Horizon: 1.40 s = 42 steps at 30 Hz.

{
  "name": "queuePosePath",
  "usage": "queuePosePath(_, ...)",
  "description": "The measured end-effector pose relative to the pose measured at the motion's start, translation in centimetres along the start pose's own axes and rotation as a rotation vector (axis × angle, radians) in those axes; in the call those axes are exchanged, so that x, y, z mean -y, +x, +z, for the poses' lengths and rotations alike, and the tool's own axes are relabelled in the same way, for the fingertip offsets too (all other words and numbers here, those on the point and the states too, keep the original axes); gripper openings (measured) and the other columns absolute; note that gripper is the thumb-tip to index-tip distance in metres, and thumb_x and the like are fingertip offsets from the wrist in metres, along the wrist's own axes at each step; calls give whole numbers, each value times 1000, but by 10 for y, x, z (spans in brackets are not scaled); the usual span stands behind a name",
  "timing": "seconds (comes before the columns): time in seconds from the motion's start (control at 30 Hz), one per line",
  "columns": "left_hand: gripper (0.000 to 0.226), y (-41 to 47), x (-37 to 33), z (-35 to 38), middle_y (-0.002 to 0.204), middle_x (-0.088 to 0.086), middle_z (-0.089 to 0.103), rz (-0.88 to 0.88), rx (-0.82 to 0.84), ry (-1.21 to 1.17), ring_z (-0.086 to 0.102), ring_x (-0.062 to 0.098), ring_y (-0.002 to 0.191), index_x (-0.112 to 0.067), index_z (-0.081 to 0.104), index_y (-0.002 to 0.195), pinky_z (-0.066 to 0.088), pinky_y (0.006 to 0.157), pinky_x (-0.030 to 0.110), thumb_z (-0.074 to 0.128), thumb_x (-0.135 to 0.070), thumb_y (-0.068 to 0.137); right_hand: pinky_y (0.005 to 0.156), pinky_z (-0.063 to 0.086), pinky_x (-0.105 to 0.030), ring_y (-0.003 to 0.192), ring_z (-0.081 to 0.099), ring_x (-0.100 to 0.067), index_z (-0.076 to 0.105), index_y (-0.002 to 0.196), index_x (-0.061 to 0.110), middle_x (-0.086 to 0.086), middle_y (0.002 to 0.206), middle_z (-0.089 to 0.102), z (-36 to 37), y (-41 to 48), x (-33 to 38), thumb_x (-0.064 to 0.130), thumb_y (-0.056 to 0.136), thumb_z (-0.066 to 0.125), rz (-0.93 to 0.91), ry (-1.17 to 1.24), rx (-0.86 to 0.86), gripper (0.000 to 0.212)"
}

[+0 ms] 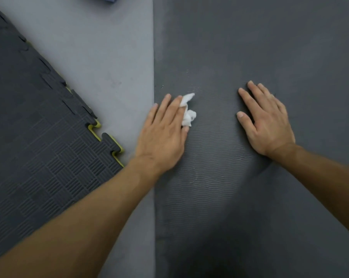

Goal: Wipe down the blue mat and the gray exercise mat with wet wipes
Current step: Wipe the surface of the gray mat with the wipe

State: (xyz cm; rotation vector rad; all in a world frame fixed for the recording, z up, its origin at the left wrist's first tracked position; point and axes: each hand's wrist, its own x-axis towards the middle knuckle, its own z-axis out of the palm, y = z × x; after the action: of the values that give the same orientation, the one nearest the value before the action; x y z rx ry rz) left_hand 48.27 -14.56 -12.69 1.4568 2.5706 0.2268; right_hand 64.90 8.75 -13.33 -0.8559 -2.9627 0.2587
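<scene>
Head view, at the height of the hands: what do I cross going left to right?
From the left: dark interlocking foam tile with a yellow edge → pale gray strip → left hand → white wet wipe → right hand, flat on the gray exercise mat.

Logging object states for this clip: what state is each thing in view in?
Dark gray ribbed exercise mat: unrolled flat, both hands on it.
Crumpled white wet wipe: bunched up, on the mat near its left edge.
Left hand: fingers straight, thumb holding the wipe against the forefinger.
Right hand: flat on the mat, holding nothing.
Dark interlocking foam tile with yellow edge: lying flat, untouched.
</scene>
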Motion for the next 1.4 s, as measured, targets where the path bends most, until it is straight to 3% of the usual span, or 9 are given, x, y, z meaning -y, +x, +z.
queuePosePath(0.13, 66, 0, -5, 0, 171, 6, 19, 15, 20, -94, 10, 23, 159, -8, 29, 160, 7, 130, 39, 27, -44, 105, 129, 11, -44, 160, 5, -13, 24, 164, 30, 5, 173, 14, -1, 1, 0, 53, 107, 26, 10, -3, 21, 61)
queuePosePath(0.3, 74, -72, -56, 7, 173, 6, 14, 319, 145, -120, 0, 20, 160, -8, 22, 163, 10, 130, 41, 37, -50, 104, 129, 11, -42, 160, 7, -14, 25, 164, 29, 5, 173, 15, 0, 2, 1, 52, 107, 27, 10, -6, 12, 62)
queuePosePath(0.4, 72, -124, -70, 13, 171, 7, 19, 418, 166, -61, 3, 23, 160, -5, 38, 157, 15, 128, 39, 46, -49, 101, 128, 12, -43, 160, 7, -14, 25, 164, 29, 5, 173, 16, 1, 1, 0, 52, 107, 28, 7, -1, 4, 62)
queuePosePath(0.5, 65, -150, -64, 18, 171, 2, 22, 370, 145, -56, 12, 22, 160, -10, 49, 151, 19, 125, 38, 50, -48, 98, 128, 13, -44, 160, 8, -15, 26, 164, 29, 4, 173, 17, 1, 1, 0, 52, 106, 28, 4, 4, 0, 62)
queuePosePath(0.63, 62, -132, -49, 13, 173, 0, 13, 191, 110, -46, 10, 21, 160, -9, 40, 157, 18, 125, 40, 41, -41, 103, 128, 13, -44, 160, 8, -14, 26, 164, 29, 4, 173, 16, 0, 1, 0, 53, 106, 27, 4, -1, 5, 63)
queuePosePath(0.87, 65, 1, -17, 8, 172, 5, 16, 22, -32, -24, 9, 24, 159, -5, 29, 160, 9, 130, 42, 23, -41, 106, 128, 13, -44, 160, 7, -14, 25, 164, 29, 5, 173, 15, -1, 1, 1, 55, 106, 25, 9, -10, 4, 63)
queuePosePath(1.07, 63, 85, 10, -5, 173, 4, 11, -81, -10, -69, 4, 22, 160, -9, 17, 163, 3, 130, 38, 31, -38, 109, 128, 15, -44, 160, 8, -13, 26, 164, 29, 5, 173, 17, 0, 1, 0, 55, 106, 27, 7, -12, -4, 63)
queuePosePath(1.23, 64, 45, -2, -2, 170, 7, 21, 161, -10, -108, 12, 24, 159, -11, 21, 163, 18, 127, 45, 34, -38, 106, 128, 16, -42, 160, 9, -13, 28, 163, 29, 5, 173, 18, 1, 2, 0, 53, 106, 28, 3, -11, -15, 63)
queuePosePath(1.4, 66, -21, -24, 2, 173, 1, 13, 389, 117, -5, -3, 18, 160, -9, 20, 164, 11, 130, 40, 26, -44, 109, 127, 19, -43, 159, 12, -14, 30, 163, 28, 4, 172, 21, 1, 1, -2, 51, 106, 29, 1, 3, -27, 61)
